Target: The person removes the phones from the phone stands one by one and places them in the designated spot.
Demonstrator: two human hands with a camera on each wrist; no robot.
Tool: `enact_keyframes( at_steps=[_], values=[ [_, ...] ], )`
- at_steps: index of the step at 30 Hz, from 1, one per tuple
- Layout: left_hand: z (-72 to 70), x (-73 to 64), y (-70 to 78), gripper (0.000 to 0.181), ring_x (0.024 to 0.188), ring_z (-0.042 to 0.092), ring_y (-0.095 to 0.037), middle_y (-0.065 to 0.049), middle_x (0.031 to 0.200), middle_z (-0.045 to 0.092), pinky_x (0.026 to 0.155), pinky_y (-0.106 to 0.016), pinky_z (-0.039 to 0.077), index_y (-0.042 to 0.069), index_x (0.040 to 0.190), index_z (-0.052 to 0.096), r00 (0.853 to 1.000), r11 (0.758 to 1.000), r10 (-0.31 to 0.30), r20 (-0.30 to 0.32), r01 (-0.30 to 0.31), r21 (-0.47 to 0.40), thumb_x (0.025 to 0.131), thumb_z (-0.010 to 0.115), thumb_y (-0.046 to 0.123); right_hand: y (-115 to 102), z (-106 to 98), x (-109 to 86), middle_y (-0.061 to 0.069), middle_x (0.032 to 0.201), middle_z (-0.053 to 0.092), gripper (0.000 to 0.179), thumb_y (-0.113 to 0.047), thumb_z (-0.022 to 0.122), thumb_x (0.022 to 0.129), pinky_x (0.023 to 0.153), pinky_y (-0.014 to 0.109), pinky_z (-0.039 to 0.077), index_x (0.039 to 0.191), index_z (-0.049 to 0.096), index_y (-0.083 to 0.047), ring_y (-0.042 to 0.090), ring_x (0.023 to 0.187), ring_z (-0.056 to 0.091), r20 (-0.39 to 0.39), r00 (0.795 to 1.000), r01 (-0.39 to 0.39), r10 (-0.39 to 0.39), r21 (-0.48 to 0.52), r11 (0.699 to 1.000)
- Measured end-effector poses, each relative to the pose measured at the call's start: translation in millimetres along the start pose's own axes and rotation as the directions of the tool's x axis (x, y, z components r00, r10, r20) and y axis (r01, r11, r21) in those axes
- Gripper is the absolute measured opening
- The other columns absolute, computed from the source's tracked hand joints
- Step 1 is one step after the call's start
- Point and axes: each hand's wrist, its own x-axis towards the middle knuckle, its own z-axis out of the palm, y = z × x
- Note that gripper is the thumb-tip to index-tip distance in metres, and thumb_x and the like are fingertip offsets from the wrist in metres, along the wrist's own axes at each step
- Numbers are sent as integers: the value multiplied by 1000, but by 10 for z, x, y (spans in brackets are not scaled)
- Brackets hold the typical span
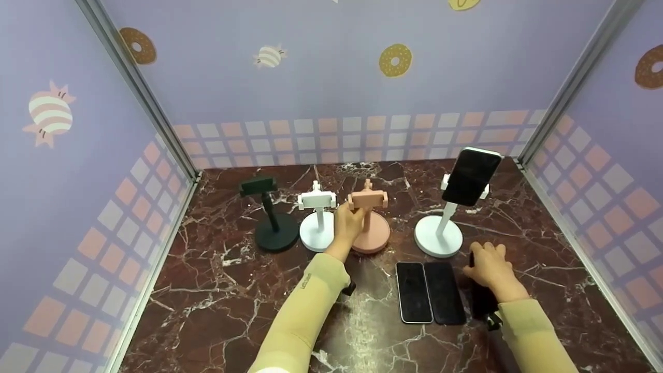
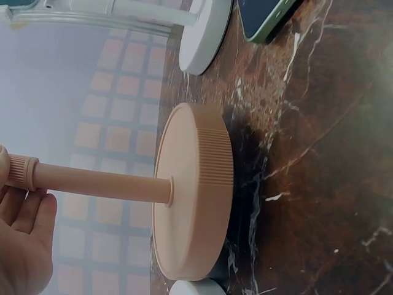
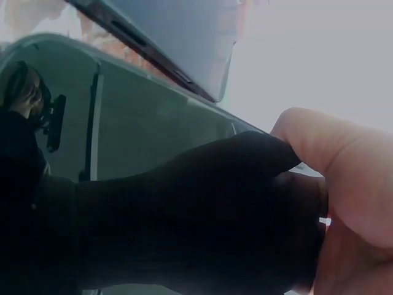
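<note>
My left hand [image 1: 348,224] grips the upper stem of a pink phone stand [image 1: 377,235], just under its clamp. In the left wrist view the fingers sit around the ribbed collar, and the stand's round base [image 2: 190,203] is on the marble surface. My right hand [image 1: 491,267] holds a dark phone [image 1: 481,300] by its far end, at the right of two other phones. Seen from the right wrist, the glossy screen [image 3: 166,123] fills much of the view and carries reflections, with the thumb at its edge.
A silver-edged phone [image 1: 414,292] and a black phone [image 1: 445,292] lie side by side. Behind them a white stand [image 1: 438,239] carries a tilted phone [image 1: 472,176]. Left of the pink stand are another white stand [image 1: 313,235] and a black stand [image 1: 277,235]. Patterned walls [image 1: 331,77] enclose the table.
</note>
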Motion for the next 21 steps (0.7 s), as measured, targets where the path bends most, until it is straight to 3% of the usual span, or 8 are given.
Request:
enact_keyframes(
  at_steps=[6, 15, 21],
  values=[
    [30, 51, -25, 20, 96, 75, -38, -22, 98, 78, 87, -43, 60, -6, 103, 76, 999, 999, 36, 1, -36, 22, 87, 71, 6, 9, 23, 36, 32, 107, 52, 37, -19, 75, 81, 74, 78, 44, 104, 55, 2, 53, 108, 37, 45, 999, -3, 3, -4, 1000],
    [62, 70, -64, 19, 93, 75, -37, -22, 94, 78, 82, -43, 60, -7, 97, 75, 1000, 999, -6, -7, 6, 54, 85, 75, 8, 1, 48, 93, 27, 103, 53, 35, -18, 76, 79, 74, 73, 46, 101, 55, 0, 50, 106, 39, 75, 997, 5, -6, 8, 1000],
    [88, 74, -91, 22, 97, 75, -37, -21, 99, 78, 86, -42, 60, -5, 103, 76, 1000, 999, -10, -8, 11, 48, 87, 75, 9, 9, 101, 148, 29, 105, 55, 46, -20, 76, 79, 75, 73, 48, 113, 57, 4, 50, 105, 42, 84, 996, 22, -23, 15, 1000]
  ],
)
